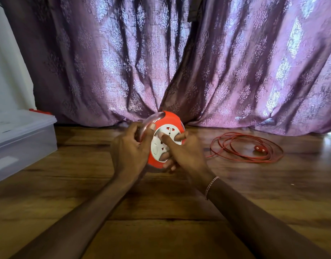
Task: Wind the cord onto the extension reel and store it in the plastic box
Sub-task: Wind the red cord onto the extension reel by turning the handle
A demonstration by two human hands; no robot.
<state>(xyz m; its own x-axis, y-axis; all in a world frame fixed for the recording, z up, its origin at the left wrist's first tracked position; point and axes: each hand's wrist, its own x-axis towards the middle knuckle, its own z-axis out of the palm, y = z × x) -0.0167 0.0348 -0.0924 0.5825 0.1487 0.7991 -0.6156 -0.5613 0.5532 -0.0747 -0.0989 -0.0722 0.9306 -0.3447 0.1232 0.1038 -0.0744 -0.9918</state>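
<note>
Setting: wooden floor (161, 212), with a purple patterned curtain (217, 62) hanging to it across the back and a white wall (8, 71) at far left.

Item 1. Reel (170, 118): red body, white socket face turned toward the camera, clear handle (149, 120) arching over its upper left. It is held centre frame, just above the floor or resting on it (cannot tell which).

Item 2. Left hand (129, 152): fingers curled round the handle and the reel's left rim, thumb pressed on the handle. A firm hold.

Item 3. Right hand (185, 154): thumb and forefinger bent onto the white face, remaining fingers hooked under the lower rim. It grips the reel too, probably to turn the face. A thin bracelet (211, 186) sits on that wrist.

Item 4. Cord (254, 159): red, in loose loops on the floor to the right of the reel, with one strand running back toward it. The plug (259, 148) lies inside the loops.

Item 5. Box (21, 139): translucent plastic, at left, well apart from the reel. Its lid looks to be on.

Status: early. Both hands have the reel, but nearly all the visible cord is still loose on the floor. Outstanding, by my reading: wind in the loops down to the plug, open the box, and put the reel inside.
</note>
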